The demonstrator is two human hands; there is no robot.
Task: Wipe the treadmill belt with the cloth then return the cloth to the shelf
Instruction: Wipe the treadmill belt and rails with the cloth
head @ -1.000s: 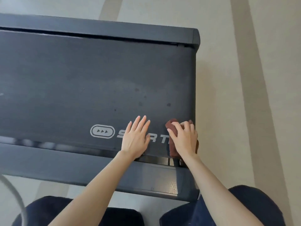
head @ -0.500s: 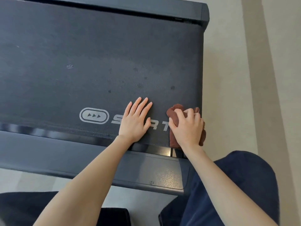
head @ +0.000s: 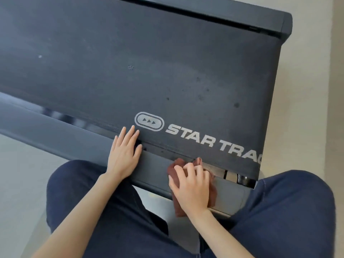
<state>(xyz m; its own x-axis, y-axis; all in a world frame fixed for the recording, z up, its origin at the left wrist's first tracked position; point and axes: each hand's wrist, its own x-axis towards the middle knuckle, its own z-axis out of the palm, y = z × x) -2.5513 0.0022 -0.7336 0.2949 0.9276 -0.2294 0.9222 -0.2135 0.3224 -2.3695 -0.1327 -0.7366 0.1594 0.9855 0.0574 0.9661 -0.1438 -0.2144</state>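
Note:
The dark treadmill belt [head: 149,71] fills the upper part of the head view, with a white logo and dusty spots on it. A reddish-brown cloth [head: 176,167] lies bunched on the treadmill's near side rail [head: 154,164], just below the belt edge. My right hand [head: 191,189] covers the cloth, fingers curled down over it, and most of the cloth is hidden under the hand. My left hand [head: 123,155] rests flat on the same rail to the left, fingertips reaching the belt edge beside the logo.
The far side rail [head: 242,17] runs along the top, ending at the treadmill's end cap at the right. Pale floor [head: 307,90] lies beyond it on the right. My knees in dark blue trousers [head: 288,211] press close against the near rail.
Both hands have come off the belt toward me onto the near rail. The right hand dragged the cloth leftward with it, uncovering the logo. The camera view shifted and tilted.

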